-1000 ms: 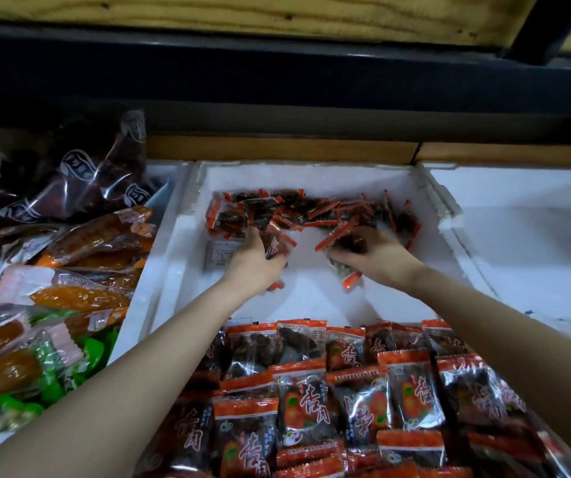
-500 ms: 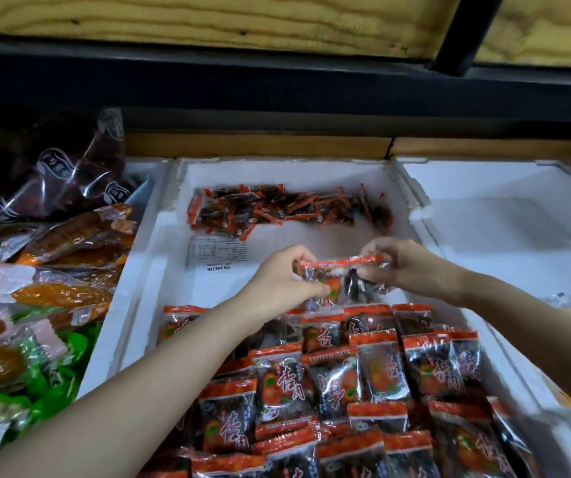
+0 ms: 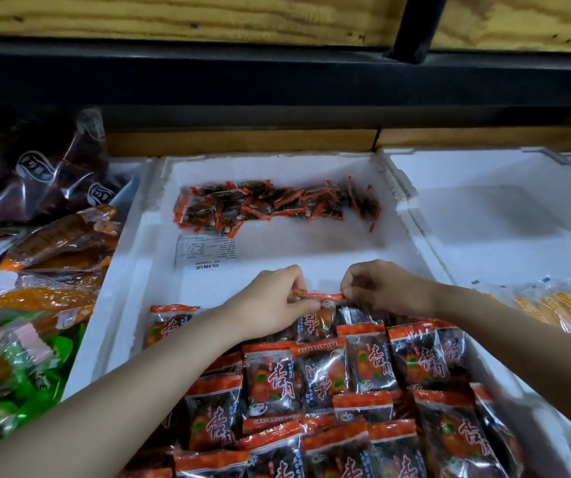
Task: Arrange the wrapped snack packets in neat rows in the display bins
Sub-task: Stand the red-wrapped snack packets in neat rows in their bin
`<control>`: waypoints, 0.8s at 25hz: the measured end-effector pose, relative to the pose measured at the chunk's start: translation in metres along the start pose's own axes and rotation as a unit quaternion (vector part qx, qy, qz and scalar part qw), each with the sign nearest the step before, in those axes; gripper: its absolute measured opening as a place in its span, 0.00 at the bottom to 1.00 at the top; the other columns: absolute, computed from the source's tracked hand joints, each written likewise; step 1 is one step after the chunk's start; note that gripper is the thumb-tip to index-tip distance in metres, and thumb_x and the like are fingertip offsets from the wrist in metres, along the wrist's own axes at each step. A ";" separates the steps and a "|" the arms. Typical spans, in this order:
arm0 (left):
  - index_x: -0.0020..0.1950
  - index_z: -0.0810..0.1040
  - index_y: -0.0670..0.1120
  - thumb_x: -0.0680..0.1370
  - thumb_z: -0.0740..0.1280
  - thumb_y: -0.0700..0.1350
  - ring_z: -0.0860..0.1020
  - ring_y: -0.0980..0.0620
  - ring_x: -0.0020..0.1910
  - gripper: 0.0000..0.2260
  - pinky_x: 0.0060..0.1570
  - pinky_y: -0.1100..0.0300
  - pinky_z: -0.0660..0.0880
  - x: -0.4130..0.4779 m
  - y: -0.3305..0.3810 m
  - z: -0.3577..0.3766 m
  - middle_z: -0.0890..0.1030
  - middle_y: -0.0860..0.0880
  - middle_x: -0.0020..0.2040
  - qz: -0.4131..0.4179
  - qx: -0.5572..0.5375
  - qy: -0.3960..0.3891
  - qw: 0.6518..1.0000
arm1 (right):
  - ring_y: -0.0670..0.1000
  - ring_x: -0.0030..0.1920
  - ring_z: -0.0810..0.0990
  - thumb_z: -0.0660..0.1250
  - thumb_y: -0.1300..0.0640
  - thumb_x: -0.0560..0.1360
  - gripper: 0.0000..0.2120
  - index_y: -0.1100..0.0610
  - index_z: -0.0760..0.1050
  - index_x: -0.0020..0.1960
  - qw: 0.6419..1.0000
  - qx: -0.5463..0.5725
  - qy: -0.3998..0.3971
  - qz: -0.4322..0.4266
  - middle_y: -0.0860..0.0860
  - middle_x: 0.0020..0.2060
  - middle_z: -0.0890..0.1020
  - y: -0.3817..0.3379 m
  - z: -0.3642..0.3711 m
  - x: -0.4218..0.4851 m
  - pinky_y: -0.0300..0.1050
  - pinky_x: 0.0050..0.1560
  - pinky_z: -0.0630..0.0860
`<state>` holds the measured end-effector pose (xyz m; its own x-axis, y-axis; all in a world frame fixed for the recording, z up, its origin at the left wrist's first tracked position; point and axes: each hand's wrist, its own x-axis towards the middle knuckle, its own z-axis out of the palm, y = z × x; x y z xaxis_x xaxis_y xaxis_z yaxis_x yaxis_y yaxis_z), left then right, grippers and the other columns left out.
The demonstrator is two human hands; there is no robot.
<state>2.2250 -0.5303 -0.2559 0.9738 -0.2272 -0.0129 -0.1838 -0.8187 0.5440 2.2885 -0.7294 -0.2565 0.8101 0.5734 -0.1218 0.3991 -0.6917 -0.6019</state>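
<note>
Item: one orange-and-black snack packet [image 3: 318,315], at the far edge of the laid rows [image 3: 315,384] in the middle foam bin [image 3: 129,270]. Your left hand [image 3: 273,301] and right hand [image 3: 380,288] each pinch one end of its top seam, probably to keep it square as it seats beside its neighbours. Unsorted stock: loose pile [image 3: 270,205] along the bin's back wall, well apart from the rows.
</note>
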 end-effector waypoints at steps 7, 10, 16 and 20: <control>0.46 0.72 0.51 0.78 0.65 0.55 0.67 0.53 0.49 0.08 0.47 0.59 0.66 -0.001 -0.006 0.008 0.72 0.53 0.42 0.031 0.054 -0.021 0.998 | 0.49 0.44 0.80 0.65 0.60 0.77 0.08 0.50 0.75 0.41 0.998 -0.054 0.012 -0.017 0.51 0.41 0.82 0.006 -0.001 -0.003 0.36 0.44 0.74; 0.52 0.72 0.52 0.78 0.64 0.56 0.66 0.54 0.53 0.09 0.53 0.61 0.64 0.002 -0.009 -0.001 0.69 0.54 0.47 0.043 0.074 0.018 0.996 | 0.48 0.44 0.79 0.66 0.57 0.76 0.02 0.50 0.75 0.47 0.996 -0.075 0.021 -0.037 0.49 0.45 0.82 0.003 -0.006 -0.002 0.30 0.41 0.72; 0.68 0.69 0.47 0.78 0.65 0.47 0.64 0.47 0.70 0.19 0.66 0.55 0.61 0.039 -0.065 -0.034 0.67 0.48 0.68 0.021 0.170 0.196 0.966 | 0.53 0.68 0.65 0.63 0.57 0.78 0.22 0.55 0.63 0.71 0.972 -0.176 0.137 -0.073 0.53 0.68 0.67 -0.010 -0.027 0.064 0.40 0.62 0.61; 0.78 0.49 0.50 0.78 0.66 0.52 0.44 0.42 0.77 0.35 0.74 0.44 0.43 0.074 -0.098 -0.053 0.47 0.47 0.79 -0.108 0.231 0.162 0.953 | 0.55 0.76 0.50 0.66 0.57 0.76 0.36 0.54 0.50 0.76 0.958 -0.239 0.147 -0.067 0.53 0.76 0.55 -0.019 -0.022 0.130 0.48 0.73 0.49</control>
<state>2.3222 -0.4389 -0.2660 0.9723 0.0871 0.2170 0.0597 -0.9897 0.1300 2.3960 -0.6512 -0.2436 0.7962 0.5708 0.2007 0.6013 -0.7832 -0.1581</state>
